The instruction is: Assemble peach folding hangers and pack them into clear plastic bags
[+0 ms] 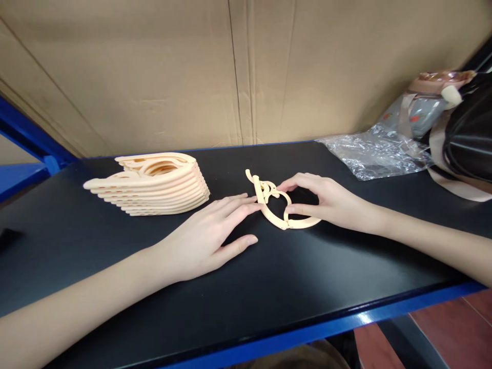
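A cream plastic piece [274, 219], which looks like a folding clothes hanger with a small hook and curved arms, lies on the black tabletop [246, 297]. My right hand [323, 200] holds it from the right, thumb and fingers bent about its curved part. My left hand [215, 230] rests palm down to its left with fingers stretched out, the fingertips touching its straight bar. Beyond my left hand stands a neat stack of matching cream hangers [154, 192], several layers high. My right fingers cover part of the hanger's right side.
Brown cardboard [154, 77] walls off the back of the table. At the right back lie a crumpled clear plastic bag [376, 154], a bottle with a pinkish lid and strap [418, 107], and a black bag [471, 128]. A blue frame edge [307, 330] runs along the front.
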Tool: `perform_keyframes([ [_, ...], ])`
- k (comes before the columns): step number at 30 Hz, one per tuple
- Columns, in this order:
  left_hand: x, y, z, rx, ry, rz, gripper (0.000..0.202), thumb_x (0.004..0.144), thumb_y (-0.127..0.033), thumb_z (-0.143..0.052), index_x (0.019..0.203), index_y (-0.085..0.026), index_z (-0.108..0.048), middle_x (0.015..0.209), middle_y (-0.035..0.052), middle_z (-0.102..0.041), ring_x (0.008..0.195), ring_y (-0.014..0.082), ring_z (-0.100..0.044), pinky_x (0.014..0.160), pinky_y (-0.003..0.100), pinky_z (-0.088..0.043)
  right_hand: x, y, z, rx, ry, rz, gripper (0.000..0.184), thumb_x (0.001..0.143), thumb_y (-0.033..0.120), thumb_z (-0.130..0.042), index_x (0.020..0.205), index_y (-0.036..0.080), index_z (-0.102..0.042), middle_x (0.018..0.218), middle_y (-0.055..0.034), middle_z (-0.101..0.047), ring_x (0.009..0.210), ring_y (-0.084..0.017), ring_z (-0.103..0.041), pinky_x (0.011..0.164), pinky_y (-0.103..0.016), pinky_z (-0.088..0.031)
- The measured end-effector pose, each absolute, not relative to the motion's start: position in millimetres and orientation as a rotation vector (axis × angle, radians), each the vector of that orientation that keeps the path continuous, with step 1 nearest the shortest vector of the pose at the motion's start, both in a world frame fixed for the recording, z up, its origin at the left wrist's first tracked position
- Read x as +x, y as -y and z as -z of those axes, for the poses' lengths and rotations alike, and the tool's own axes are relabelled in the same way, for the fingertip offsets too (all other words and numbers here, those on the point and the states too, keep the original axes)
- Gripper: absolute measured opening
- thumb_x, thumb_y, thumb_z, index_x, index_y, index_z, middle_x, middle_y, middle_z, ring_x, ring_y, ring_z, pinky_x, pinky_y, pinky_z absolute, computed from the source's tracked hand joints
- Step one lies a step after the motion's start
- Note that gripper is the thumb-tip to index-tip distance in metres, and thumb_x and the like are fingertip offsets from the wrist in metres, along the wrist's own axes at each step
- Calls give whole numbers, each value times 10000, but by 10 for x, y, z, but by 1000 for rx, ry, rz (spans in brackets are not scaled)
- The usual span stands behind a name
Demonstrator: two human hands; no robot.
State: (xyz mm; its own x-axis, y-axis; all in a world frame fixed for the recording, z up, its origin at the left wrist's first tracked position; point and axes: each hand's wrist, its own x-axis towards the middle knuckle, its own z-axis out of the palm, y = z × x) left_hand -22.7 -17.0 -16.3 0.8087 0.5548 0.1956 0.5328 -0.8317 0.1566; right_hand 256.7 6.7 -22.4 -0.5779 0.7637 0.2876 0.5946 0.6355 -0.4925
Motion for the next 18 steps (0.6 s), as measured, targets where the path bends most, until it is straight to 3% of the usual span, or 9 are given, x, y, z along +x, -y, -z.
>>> perform_keyframes([
  [4,-232,167,176,2889,-877,-362,450,1011,-392,-431,1429,-229,-395,1497,86,-450,1393,258,-394,1104,467,-395,2544,-47,216,-992,2385,-493,362,873,487,-637,1134,237,-642,1088,-46,-683,994,-226,-611,881,-395,-424],
  [10,-213,181,158,2890,-858,-486,393,1015,-366,-431,1373,-207,-461,1433,112,-502,1326,253,-463,1068,442,-437,2497,17,168,-805,2481,-525,271,981,391,-495,1171,239,-614,1123,-46,-684,1021,-203,-597,924,-380,-422],
  [18,-184,202,109,3030,-548,-420,349,992,-336,-489,1286,-170,-576,1363,129,-566,1266,256,-516,1049,421,-460,2521,13,162,-833,2612,-252,389,986,434,-469,1274,190,-567,1241,-91,-652,1151,-241,-558,1011,-432,-384],
])
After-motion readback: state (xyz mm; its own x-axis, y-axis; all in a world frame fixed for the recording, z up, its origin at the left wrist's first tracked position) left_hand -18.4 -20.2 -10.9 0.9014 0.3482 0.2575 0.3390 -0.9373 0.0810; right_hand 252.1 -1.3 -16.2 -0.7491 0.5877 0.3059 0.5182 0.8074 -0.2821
